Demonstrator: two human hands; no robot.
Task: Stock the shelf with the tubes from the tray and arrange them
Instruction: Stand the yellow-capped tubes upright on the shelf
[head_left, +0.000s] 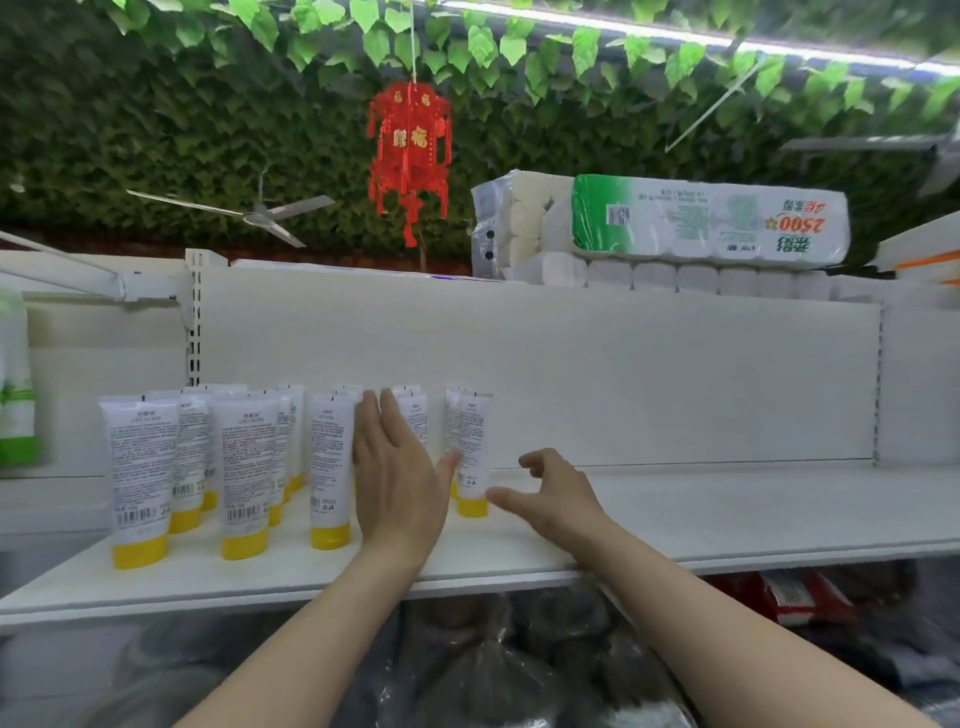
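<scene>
**White plastic tubes with yellow caps** (244, 467): these stand cap-down in rows on the white metal shelf board (727, 519), left of centre in the frame. Their printed backs and barcodes face me. The rows run back toward the shelf's white rear panel. The rear tubes overlap, so I cannot give a count.

**Rightmost tubes** (471, 447): a short file at the centre of the frame, one close behind another. It stands a little apart from the main group.

**My left grip** (400, 483): the fingers are straight and side by side, with the back of the hand toward me. It is held flat in front of the tubes between the main group and the rightmost file, hiding some of them. The thumb is spread out to the right, its tip at the side of the front tube in that file. It is clamped on nothing.

**My right grip** (558, 496): low over the shelf board, just right of the same file. The fingers are apart and loosely curled, and the forefinger points at the yellow cap — I cannot tell whether it touches. It holds nothing.

**Surroundings**
- Clear-wrapped packs of white toilet rolls (711, 223) sit on top of the shelf unit, upper right.
- A red paper lantern (409, 150) hangs at upper centre.
- Green artificial leaves (156, 104) cover the ceiling.
- A grey ceiling fan (260, 213) is at upper left.
- Dark plastic bags (493, 675) lie beneath the board, along the bottom of the frame.
</scene>
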